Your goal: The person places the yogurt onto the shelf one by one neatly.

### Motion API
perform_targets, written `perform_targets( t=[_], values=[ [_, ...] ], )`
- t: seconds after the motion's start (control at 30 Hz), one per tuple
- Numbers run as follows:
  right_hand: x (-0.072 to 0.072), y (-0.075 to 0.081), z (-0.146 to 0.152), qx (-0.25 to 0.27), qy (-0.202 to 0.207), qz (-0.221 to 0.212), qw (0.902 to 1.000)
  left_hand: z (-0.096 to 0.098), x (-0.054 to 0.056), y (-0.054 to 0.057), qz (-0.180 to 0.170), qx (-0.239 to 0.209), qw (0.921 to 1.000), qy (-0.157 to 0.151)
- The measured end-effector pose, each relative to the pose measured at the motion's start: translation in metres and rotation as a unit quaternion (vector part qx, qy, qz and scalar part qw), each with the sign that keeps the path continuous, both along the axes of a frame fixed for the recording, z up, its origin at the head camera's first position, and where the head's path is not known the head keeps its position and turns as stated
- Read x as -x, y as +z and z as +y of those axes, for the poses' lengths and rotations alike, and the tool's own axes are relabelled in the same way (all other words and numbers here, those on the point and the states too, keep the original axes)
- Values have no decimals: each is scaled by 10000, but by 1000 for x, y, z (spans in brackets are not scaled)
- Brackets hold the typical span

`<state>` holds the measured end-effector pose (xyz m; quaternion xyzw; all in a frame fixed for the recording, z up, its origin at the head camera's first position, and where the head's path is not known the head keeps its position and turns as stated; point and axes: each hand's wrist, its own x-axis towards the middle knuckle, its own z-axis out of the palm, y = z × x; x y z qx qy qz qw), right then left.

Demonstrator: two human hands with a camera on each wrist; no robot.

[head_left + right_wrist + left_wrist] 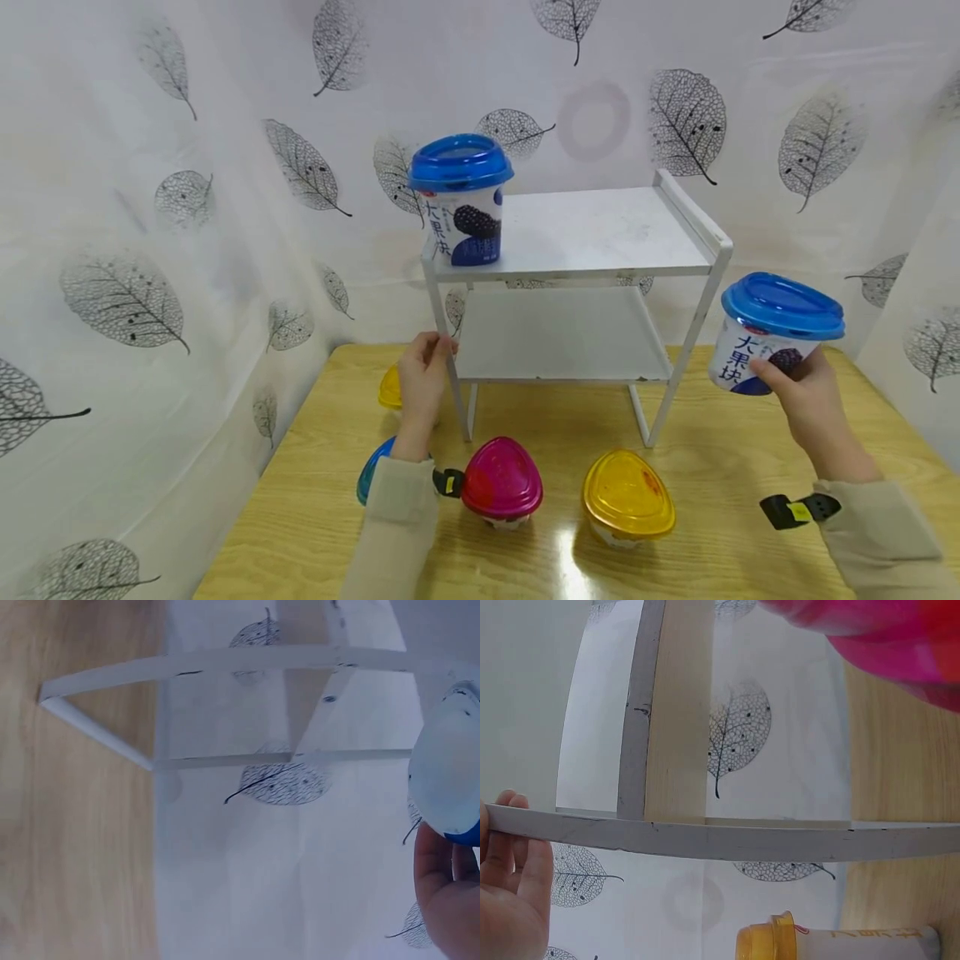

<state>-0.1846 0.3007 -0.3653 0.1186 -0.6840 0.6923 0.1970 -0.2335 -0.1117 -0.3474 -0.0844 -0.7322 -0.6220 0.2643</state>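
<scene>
My right hand (813, 400) holds a yogurt cup with a blue lid (776, 333) in the air, to the right of a white two-tier shelf (562, 333). The thumb lies across the cup's printed front. The white bottom of that cup (446, 769) shows in the right wrist view. On the shelf's left side, my left hand (423, 379) grips the front leg; its fingers (532, 877) curl round the bar in the left wrist view. Another blue-lidded yogurt cup (465, 204) stands upright at the left end of the top tier.
On the wooden table (720, 533) before the shelf stand a pink-lidded cup (502, 479) and a yellow-lidded cup (628, 496). A blue-lidded cup (372, 471) and another yellow-lidded one (390, 388) are partly hidden by my left arm. A leaf-patterned curtain (225, 250) hangs behind.
</scene>
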Motion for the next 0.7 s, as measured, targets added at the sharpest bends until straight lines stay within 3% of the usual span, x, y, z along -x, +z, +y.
perform_targets(
  t=[0.27,0.5,0.7],
  values=[
    [-2,29,-9,372,211,110,9990,5,-16,17,-162,-79,9998,-42],
    [-3,54,-13,714,-112,455,9964,0,-1,-1,-124,-147,9998,-23],
    [-8,76,-18,907,-186,687,9933,2,-2,2,-92,-153,9998,-34]
  ],
)
